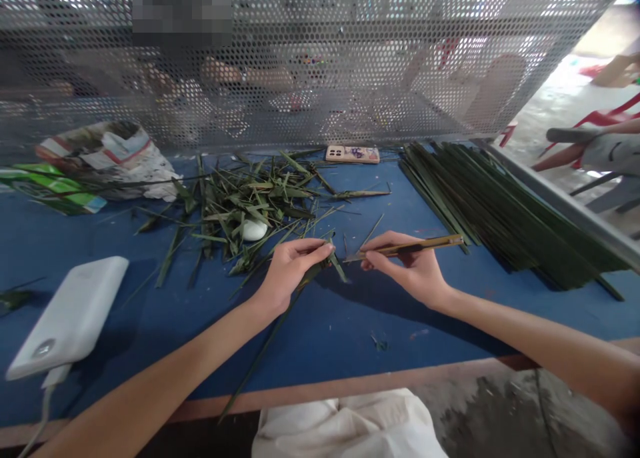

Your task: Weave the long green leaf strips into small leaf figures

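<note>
Blue-topped surface [340, 338] viewed from its front edge, with a perforated metal screen [320, 65] along the back edge. Through the screen, blurred, are a co-worker's forearms [240, 75].

Far left, near the back corner: a green printed packet [50, 188], overlapped by a crumpled plastic bag [107, 165]. Near the left edge lies a white power bank [67, 318], its cable [45, 418] running off the front edge.

Centre, toward the back: a loose heap of cut leaf strips [250, 201] partly surrounding a white egg-shaped object [255, 230]. Behind the heap, by the back edge, lies a phone in a patterned case [353, 154].

Centre, toward the front: the left hand [293, 275] has a closed grip, pinching a long dark green leaf strip [270, 335] whose tail crosses the front edge. Just beside it, the right hand [405, 265] pinches a narrow split stem [410, 248] in a closed grip, its thin end reaching toward the left hand.

Right: a large bundle of parallel green strips [500, 211] lies against a metal rail [565, 198] along the right edge. Beyond the rail stands a red plastic chair [600, 118].
</note>
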Tool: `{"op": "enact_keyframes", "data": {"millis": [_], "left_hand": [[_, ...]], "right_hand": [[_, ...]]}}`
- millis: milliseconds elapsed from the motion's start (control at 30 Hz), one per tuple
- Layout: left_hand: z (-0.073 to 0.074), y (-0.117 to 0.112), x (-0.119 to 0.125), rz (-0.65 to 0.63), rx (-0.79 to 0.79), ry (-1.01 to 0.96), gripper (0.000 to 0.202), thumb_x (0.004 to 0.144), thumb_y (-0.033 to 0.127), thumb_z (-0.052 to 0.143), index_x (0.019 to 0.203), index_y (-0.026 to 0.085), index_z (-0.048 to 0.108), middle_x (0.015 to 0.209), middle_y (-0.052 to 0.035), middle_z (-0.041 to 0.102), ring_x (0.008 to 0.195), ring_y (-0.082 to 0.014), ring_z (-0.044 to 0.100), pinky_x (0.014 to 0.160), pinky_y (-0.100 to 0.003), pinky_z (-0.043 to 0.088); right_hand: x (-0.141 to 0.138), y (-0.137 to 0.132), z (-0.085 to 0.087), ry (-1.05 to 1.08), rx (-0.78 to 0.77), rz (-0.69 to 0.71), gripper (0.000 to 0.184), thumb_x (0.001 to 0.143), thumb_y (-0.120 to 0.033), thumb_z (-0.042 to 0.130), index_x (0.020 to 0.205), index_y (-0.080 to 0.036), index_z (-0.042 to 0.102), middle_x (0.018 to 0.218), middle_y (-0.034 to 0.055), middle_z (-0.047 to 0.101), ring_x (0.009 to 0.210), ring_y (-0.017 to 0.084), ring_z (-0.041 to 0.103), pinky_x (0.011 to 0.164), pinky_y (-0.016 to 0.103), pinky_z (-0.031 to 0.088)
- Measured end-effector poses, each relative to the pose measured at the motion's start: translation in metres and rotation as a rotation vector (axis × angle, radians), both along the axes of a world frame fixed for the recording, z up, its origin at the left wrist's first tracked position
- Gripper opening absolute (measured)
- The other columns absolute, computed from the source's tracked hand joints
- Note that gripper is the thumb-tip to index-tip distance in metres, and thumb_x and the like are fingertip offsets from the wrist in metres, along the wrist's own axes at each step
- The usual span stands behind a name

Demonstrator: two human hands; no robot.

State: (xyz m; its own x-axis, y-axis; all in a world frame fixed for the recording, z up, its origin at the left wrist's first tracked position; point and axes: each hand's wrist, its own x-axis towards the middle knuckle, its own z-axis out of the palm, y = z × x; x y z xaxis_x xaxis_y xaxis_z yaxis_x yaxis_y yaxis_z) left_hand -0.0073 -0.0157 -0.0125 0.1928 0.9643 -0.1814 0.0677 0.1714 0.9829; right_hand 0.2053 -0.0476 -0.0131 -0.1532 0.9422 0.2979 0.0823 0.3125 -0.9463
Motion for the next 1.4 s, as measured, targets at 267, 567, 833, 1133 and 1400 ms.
{"op": "enact_keyframes", "data": {"millis": [267,567,833,1133,1400], "left_hand": [[0.002,-0.003,0.003,-0.015,-0.017,0.003,0.030,0.067,0.043,0.080,0.086,0.020,0.078,0.087,-0.0078,0.075,0.084,-0.0208,0.067,0.079,-0.032,0.050],[0.002,-0.005,0.005,-0.022,-0.040,-0.071,0.031,0.065,0.042,0.082,0.083,0.017,0.078,0.084,-0.0075,0.074,0.076,-0.0183,0.067,0.075,-0.030,0.051],[0.005,-0.008,0.007,-0.025,-0.046,-0.045,0.031,0.063,0.040,0.083,0.085,0.019,0.078,0.086,-0.0071,0.075,0.081,-0.0193,0.068,0.076,-0.030,0.051],[0.005,-0.008,0.008,-0.007,-0.035,-0.031,0.032,0.064,0.041,0.082,0.086,0.018,0.078,0.087,-0.0080,0.075,0.083,-0.0209,0.068,0.078,-0.032,0.052],[0.003,-0.008,0.009,0.005,-0.022,-0.024,0.034,0.066,0.043,0.081,0.089,0.018,0.078,0.094,-0.0086,0.076,0.090,-0.0225,0.068,0.082,-0.032,0.052]], "right_hand": [[-0.006,-0.003,-0.004,-0.110,0.205,-0.111,0.019,0.082,-0.032,0.071,0.075,-0.020,0.057,0.069,0.0013,0.067,0.063,0.015,0.067,0.058,0.026,0.054],[0.004,-0.001,-0.013,-0.314,0.624,-0.010,0.013,0.086,-0.015,0.059,0.091,-0.022,0.050,0.071,-0.0010,0.061,0.057,0.010,0.055,0.056,0.024,0.046],[-0.002,-0.006,-0.004,-0.312,0.202,0.075,0.018,0.096,-0.031,0.049,0.112,-0.022,0.047,0.079,0.0029,0.069,0.072,0.015,0.067,0.070,0.027,0.050],[0.004,-0.003,-0.006,-0.562,0.271,0.034,0.033,0.102,-0.036,0.022,0.084,-0.020,0.046,0.074,0.0040,0.053,0.063,0.016,0.050,0.061,0.031,0.037],[-0.005,-0.005,0.002,-0.528,0.126,0.145,0.031,0.100,-0.035,0.033,0.073,-0.024,0.042,0.059,0.0003,0.044,0.051,0.014,0.038,0.053,0.031,0.032]]}}
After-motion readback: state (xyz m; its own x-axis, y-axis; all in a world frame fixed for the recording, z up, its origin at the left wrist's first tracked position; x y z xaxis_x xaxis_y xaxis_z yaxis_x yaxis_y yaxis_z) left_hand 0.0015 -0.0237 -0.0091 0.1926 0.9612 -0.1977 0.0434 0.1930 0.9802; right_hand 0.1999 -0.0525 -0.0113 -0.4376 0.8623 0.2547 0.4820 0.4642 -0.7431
